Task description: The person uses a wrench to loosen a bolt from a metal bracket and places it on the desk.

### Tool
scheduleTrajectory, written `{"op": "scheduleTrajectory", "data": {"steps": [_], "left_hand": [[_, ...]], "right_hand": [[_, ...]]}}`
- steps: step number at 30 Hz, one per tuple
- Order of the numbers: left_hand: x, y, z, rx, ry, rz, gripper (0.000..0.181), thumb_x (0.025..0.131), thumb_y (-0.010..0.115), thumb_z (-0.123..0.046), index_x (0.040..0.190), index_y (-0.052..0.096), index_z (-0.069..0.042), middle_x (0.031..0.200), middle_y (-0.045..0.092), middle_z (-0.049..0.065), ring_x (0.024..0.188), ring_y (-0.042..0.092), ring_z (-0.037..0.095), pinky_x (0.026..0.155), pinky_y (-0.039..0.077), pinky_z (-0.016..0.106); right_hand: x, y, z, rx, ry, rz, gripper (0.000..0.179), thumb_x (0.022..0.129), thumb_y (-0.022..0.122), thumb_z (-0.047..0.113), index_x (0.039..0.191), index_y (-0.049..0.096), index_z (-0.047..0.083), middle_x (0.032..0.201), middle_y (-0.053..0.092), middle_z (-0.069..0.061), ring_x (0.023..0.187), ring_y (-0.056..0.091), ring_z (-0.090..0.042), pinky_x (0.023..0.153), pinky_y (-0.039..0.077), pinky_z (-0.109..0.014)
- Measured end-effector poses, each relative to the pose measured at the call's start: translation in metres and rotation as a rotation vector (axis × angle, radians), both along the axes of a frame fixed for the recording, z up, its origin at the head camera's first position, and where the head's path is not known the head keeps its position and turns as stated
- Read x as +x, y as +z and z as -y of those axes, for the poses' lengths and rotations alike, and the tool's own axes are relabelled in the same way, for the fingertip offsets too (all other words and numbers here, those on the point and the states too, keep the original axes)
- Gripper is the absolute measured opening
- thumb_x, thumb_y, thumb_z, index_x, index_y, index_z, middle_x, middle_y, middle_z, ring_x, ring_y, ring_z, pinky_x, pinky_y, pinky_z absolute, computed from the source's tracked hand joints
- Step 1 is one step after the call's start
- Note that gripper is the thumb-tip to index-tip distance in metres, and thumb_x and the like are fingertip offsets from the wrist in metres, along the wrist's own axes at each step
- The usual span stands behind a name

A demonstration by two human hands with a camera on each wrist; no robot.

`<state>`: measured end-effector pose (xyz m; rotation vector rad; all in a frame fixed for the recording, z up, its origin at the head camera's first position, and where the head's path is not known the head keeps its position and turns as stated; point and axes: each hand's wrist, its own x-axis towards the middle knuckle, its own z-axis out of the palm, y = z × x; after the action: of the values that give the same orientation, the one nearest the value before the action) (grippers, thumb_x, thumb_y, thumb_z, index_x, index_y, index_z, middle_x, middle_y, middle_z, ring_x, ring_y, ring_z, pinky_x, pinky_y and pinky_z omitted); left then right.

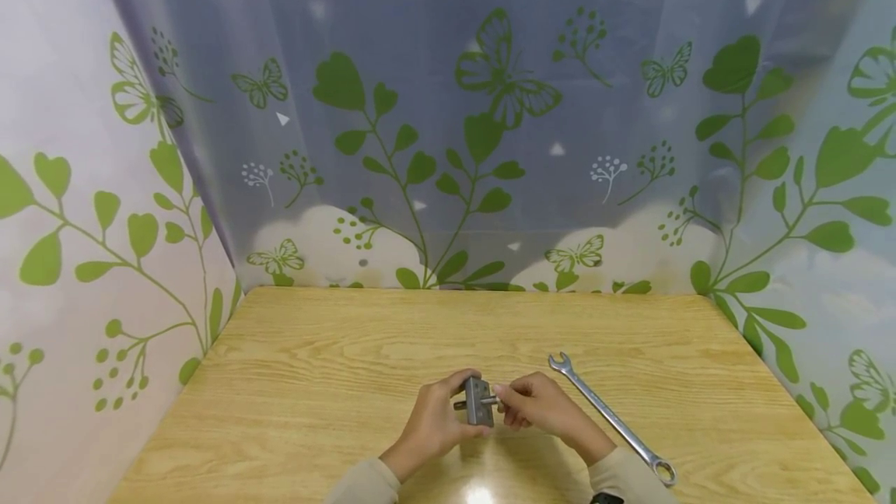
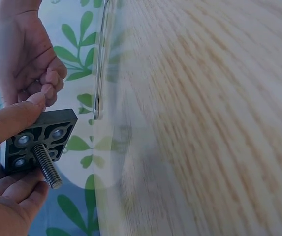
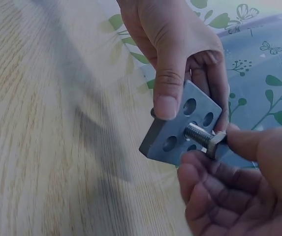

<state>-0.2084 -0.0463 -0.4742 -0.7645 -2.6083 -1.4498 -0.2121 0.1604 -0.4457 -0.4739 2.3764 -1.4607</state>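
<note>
A square grey plate (image 3: 172, 140) with several round holes is gripped at its edges by my left hand (image 1: 435, 417), above the table. Through the plate's middle runs a threaded bolt (image 2: 46, 164), whose shank sticks out on the far side in the left wrist view. Its hex head (image 3: 216, 144) stands off the plate, with some thread showing between. My right hand (image 1: 539, 408) pinches that head between thumb and fingers. To the right of the right hand lies a combination wrench (image 1: 609, 416), apart from both hands.
The wood-grain table (image 1: 315, 348) spreads under both hands. A curtain (image 1: 420, 177) printed with leaves and butterflies hangs along its back edge and continues on both sides. The wrench lies slantwise, its ring end towards the near right.
</note>
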Motion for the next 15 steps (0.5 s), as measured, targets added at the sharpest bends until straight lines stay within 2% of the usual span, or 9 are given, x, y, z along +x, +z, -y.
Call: {"op": "scheduleTrajectory", "data": {"steps": [4, 7, 15], "left_hand": [[0.0006, -0.0004, -0.0001, 0.01, -0.006, 0.01, 0.068, 0.064, 0.089, -0.01, 0.125, 0.059, -0.003, 0.121, 0.065, 0.015, 0.113, 0.061, 0.033, 0.094, 0.053, 0.043], [0.0016, -0.0002, -0.0002, 0.006, -0.008, 0.012, 0.068, 0.064, 0.089, -0.011, 0.124, 0.059, -0.004, 0.121, 0.065, 0.014, 0.112, 0.062, 0.033, 0.095, 0.053, 0.043], [0.0021, 0.0001, -0.0011, 0.009, -0.016, 0.01, 0.067, 0.064, 0.089, -0.012, 0.123, 0.059, -0.004, 0.121, 0.065, 0.014, 0.113, 0.061, 0.033, 0.095, 0.052, 0.043]], "right_hand": [[-0.0014, -0.0023, -0.0029, 0.012, 0.039, -0.118, 0.021, 0.093, 0.065, 0.02, 0.099, 0.068, 0.0, 0.085, 0.067, -0.007, 0.074, 0.063, -0.015, 0.066, 0.056, -0.028], [-0.0029, -0.0048, -0.005, -0.01, 0.063, -0.168, 0.017, 0.087, 0.07, 0.009, 0.103, 0.068, 0.003, 0.095, 0.068, -0.009, 0.08, 0.063, -0.014, 0.068, 0.054, -0.024], [-0.0029, -0.0065, -0.0064, -0.052, 0.066, -0.154, 0.019, 0.085, 0.069, 0.002, 0.105, 0.069, 0.002, 0.097, 0.068, -0.012, 0.081, 0.063, -0.016, 0.069, 0.054, -0.023]]}}
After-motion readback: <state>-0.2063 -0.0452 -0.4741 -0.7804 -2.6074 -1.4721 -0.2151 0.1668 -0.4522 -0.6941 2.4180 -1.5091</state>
